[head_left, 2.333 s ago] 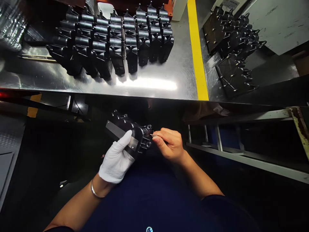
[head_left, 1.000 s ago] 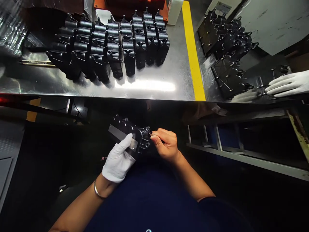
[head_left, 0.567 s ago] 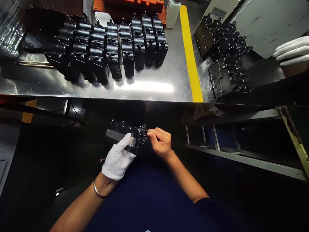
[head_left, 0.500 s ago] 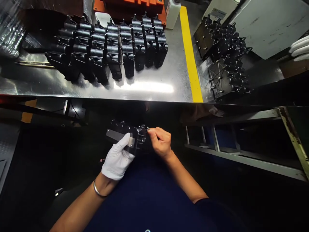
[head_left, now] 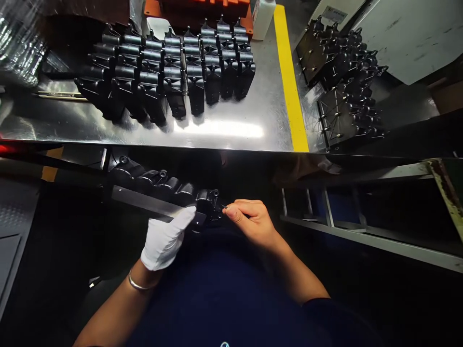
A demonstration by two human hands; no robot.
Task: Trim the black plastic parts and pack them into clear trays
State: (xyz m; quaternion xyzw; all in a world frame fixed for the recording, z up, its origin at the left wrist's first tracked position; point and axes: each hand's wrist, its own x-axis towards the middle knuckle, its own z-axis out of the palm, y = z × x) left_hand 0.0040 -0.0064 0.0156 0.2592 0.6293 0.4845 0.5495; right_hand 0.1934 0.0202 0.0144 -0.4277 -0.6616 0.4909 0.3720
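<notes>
On the near side of the metal surface [head_left: 269, 108], the gloved left hand [head_left: 164, 241] clasped a black molded part [head_left: 167, 188] near its right end, thumb over its grey strip [head_left: 142, 200], while the bare right hand [head_left: 253, 224] pinched a small thin object [head_left: 224, 207] just beside that end. Farther off stood a row of similar parts [head_left: 195, 72], left of a yellow stripe [head_left: 289, 77].

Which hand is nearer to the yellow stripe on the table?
Right. In view, the right hand is below-left of the yellow stripe; the left hand is farther left.
</notes>
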